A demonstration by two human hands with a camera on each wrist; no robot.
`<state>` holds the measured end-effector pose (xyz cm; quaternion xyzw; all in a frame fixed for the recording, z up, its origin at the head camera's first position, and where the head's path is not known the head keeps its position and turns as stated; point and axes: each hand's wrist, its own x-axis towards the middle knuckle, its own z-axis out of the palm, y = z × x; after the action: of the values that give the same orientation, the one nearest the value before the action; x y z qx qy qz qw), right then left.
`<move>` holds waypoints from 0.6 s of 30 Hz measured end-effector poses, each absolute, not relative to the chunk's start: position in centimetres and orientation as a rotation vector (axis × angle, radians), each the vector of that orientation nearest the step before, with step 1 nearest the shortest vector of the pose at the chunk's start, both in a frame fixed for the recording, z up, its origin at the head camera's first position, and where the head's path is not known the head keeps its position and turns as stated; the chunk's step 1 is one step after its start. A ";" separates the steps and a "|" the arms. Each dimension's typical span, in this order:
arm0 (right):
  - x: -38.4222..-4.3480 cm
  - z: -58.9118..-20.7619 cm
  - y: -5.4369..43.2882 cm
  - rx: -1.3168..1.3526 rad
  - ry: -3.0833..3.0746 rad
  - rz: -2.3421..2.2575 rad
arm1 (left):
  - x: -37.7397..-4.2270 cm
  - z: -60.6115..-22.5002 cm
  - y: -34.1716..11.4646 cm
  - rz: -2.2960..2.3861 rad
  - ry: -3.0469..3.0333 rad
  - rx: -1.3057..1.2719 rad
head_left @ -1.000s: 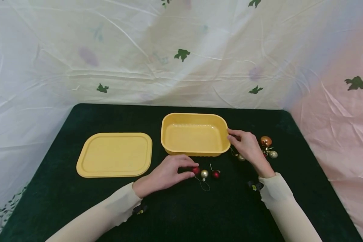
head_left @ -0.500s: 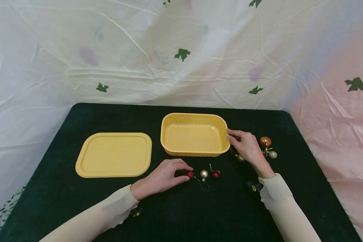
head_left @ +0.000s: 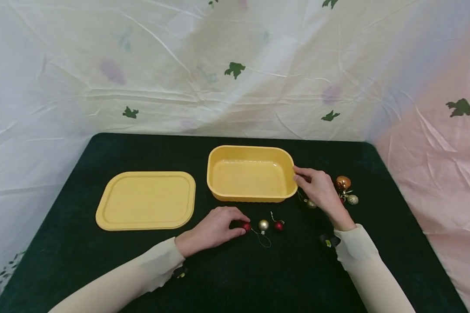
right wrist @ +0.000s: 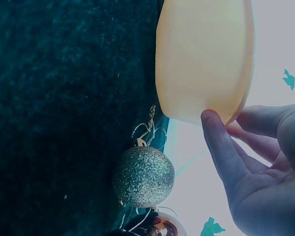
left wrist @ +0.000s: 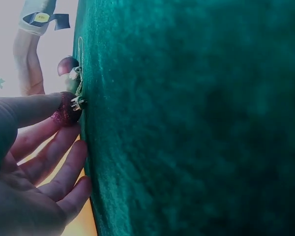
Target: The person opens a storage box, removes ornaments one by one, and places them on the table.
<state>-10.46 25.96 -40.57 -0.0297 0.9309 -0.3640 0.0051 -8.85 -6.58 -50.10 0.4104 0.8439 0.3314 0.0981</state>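
Observation:
In the head view my left hand [head_left: 215, 227] pinches a glittery red bauble [head_left: 246, 226] between thumb and fingers, low over the dark green cloth. The left wrist view shows the bauble's silver cap and cord, with the other fingers spread behind. Just right of it lie a gold bauble [head_left: 263, 224] and a smooth red bauble [head_left: 279, 226]. My right hand [head_left: 319, 189] grips the right end of a yellow plastic container [head_left: 250, 179], thumb against the outer wall and fingers at the rim. The container's inside is bare. A glittery bauble [right wrist: 145, 177] lies below that hand in the right wrist view.
A matching yellow lid [head_left: 146, 200] lies flat left of the container. Right of my right hand sit a copper bauble [head_left: 343, 182] and a glittery gold bauble [head_left: 352, 199], with a red one partly hidden. Patterned white curtains [head_left: 172, 65] rise behind the table's far edge.
My left hand has drawn the red bauble a little left, away from the gold one, then stayed nearly still. The right hand keeps its hold on the container.

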 end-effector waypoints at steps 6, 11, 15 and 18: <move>-10.5 -40.6 25.8 -0.101 2.919 -1.136 | -7.5 -46.6 -6.7 0.987 2.498 1.175; -10.6 -40.5 25.7 -0.108 2.917 -1.124 | -6.5 -43.9 -7.0 0.901 2.523 1.128; -10.4 -40.3 25.9 -0.121 2.947 -1.104 | -5.9 -43.1 -7.5 0.897 2.554 1.077; -10.0 -40.0 26.2 -0.147 3.002 -1.094 | -5.4 -42.5 -8.2 0.962 2.585 1.058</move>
<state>-10.00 26.19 -40.02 -0.0458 0.9382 -0.3419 -0.0285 -5.43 -8.17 -42.45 0.3565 0.8712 0.3242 0.0936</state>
